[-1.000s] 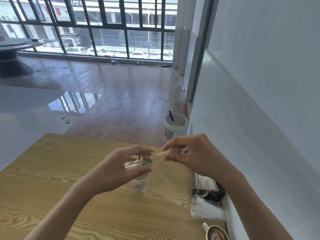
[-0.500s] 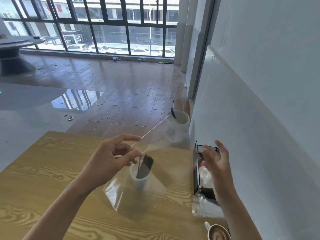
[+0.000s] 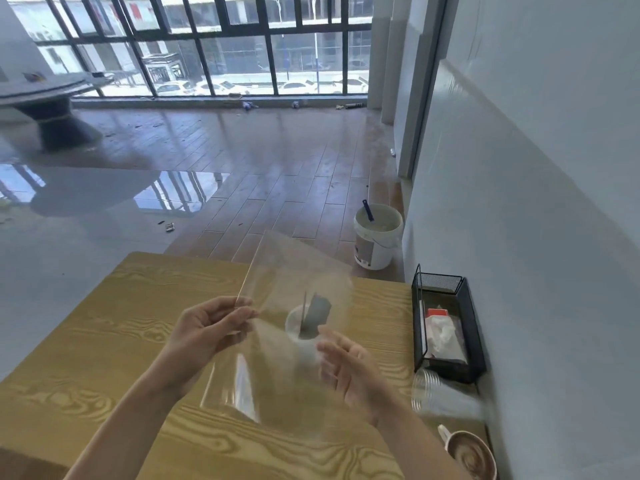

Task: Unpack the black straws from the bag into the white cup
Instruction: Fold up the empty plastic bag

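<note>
A clear plastic bag (image 3: 277,368) hangs flat in front of me, pinched at its left edge by my left hand (image 3: 207,332). Through the bag I see the white cup (image 3: 300,336) standing on the wooden table (image 3: 104,341), with a bundle of black straws (image 3: 316,315) upright in it. My right hand (image 3: 349,368) hovers just right of the cup, blurred, fingers spread and holding nothing. It lies near or behind the bag's right side; contact cannot be told. The bag looks empty.
A black wire basket (image 3: 446,323) with packets stands against the wall at right. A stack of clear plastic cups (image 3: 440,398) lies on its side below it. A mug of coffee (image 3: 467,457) sits at the table's near right corner. A white bucket (image 3: 377,235) stands on the floor beyond.
My right hand let go of the bag, swung out to the right, then came back in beside the cup. The bag opened out into a flat sheet held by my left hand alone.
</note>
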